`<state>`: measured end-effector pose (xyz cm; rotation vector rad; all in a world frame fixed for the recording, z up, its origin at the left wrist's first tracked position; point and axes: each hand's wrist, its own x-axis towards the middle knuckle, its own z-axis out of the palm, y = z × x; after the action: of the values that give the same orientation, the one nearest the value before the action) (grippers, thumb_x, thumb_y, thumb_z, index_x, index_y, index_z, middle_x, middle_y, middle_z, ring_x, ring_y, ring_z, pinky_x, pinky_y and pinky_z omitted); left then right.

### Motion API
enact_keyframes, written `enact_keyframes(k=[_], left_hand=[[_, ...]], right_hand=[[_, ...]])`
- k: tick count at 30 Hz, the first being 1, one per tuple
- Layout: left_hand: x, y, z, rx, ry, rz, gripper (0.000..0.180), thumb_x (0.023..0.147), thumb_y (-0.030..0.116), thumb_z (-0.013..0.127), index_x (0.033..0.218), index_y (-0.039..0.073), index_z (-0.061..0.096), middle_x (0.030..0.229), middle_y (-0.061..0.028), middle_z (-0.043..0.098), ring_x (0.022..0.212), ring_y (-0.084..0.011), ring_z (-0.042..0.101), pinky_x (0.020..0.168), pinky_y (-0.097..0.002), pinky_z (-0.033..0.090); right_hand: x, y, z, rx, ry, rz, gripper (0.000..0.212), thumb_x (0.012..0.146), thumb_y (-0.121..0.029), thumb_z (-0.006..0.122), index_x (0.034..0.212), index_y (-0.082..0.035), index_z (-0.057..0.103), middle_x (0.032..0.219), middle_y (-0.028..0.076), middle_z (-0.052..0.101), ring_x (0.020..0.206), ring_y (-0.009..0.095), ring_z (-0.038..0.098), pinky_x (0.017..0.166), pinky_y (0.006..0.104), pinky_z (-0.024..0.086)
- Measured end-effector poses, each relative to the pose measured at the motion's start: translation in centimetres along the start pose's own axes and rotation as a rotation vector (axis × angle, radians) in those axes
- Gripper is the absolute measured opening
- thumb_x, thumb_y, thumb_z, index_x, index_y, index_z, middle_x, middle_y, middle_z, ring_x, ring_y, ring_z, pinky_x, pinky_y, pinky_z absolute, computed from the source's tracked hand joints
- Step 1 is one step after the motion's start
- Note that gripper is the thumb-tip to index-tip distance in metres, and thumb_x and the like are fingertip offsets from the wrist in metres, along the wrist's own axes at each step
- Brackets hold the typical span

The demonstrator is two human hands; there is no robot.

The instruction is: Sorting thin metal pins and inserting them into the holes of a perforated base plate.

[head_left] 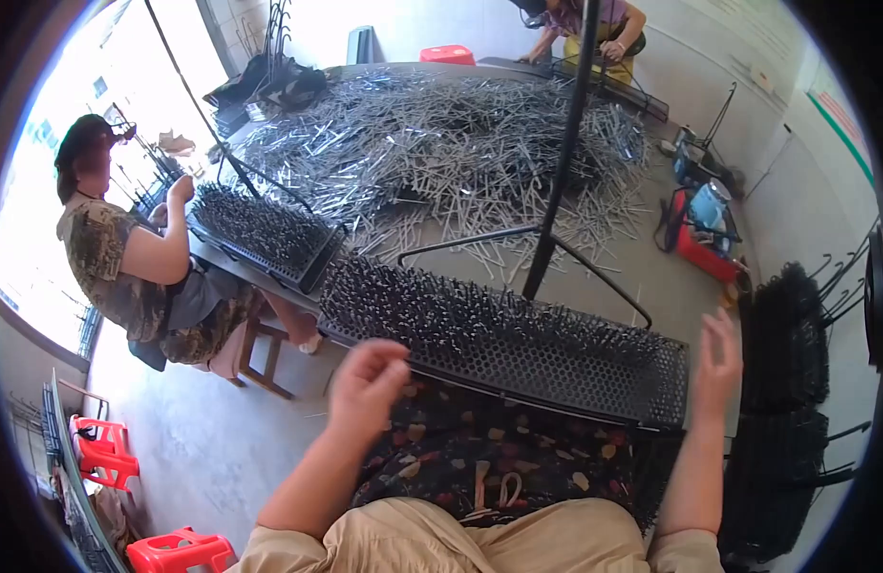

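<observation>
A long black perforated tray (575, 380) lies across in front of me. Upright dark metal pins (432, 310) pack its left and far parts; along the near right, many holes are bare. My left hand (368, 387) hovers at the tray's near left edge, thumb and fingers curled toward each other; anything between them is too small to make out. Past the tray's right end my right hand (716, 363) is raised, fingers pointing up and slightly apart, nothing visible in it. A black hanger frame (548, 244) with a tall rod rises from the tray's far side.
A wide heap of loose metal rods (441, 143) covers the table beyond. At left, a seated person (126, 258) works at another pin-filled tray (260, 229). Another person (594, 29) leans over at the far right. Black racks (780, 353) stand right; red stools (179, 552) are lower left.
</observation>
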<state>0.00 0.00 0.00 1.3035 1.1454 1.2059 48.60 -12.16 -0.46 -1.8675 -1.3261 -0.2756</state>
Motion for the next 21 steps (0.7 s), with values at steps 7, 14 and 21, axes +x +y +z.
enact_keyframes(k=[7, 14, 21], left_hand=[[11.8, 5.2, -0.6, 0.767, 0.124, 0.587, 0.050, 0.082, 0.022, 0.073, 0.122, 0.004, 0.051, 0.104, -0.0109, 0.055, 0.091, -0.0216, 0.056, 0.083, -0.0346, 0.047], [29.2, 3.6, 5.6, 1.219, -0.069, 0.072, 0.089, 0.073, 0.054, 0.074, 0.134, -0.004, 0.044, 0.141, -0.0259, 0.039, 0.134, -0.0437, 0.034, 0.111, -0.0466, 0.030], [41.2, -4.9, 9.4, 1.726, -0.062, 0.095, 0.090, 0.073, 0.065, 0.069, 0.128, -0.005, 0.052, 0.139, -0.0224, 0.047, 0.127, -0.0437, 0.044, 0.107, -0.0430, 0.037]], right_hand=[[-2.0, 21.0, 3.2, -0.425, -0.239, 0.314, 0.054, 0.087, -0.027, 0.066, 0.134, -0.008, 0.047, 0.134, 0.018, 0.050, 0.126, 0.035, 0.047, 0.104, 0.0439, 0.038], [-2.0, 15.5, 6.4, -0.716, -0.311, 0.424, 0.062, 0.089, -0.043, 0.060, 0.139, -0.010, 0.042, 0.146, 0.017, 0.037, 0.139, 0.038, 0.028, 0.109, 0.0555, 0.024], [-1.3, 13.8, 5.9, -0.697, -0.315, 0.443, 0.063, 0.087, -0.040, 0.062, 0.138, -0.008, 0.043, 0.147, 0.016, 0.036, 0.139, 0.037, 0.028, 0.110, 0.0556, 0.023]])
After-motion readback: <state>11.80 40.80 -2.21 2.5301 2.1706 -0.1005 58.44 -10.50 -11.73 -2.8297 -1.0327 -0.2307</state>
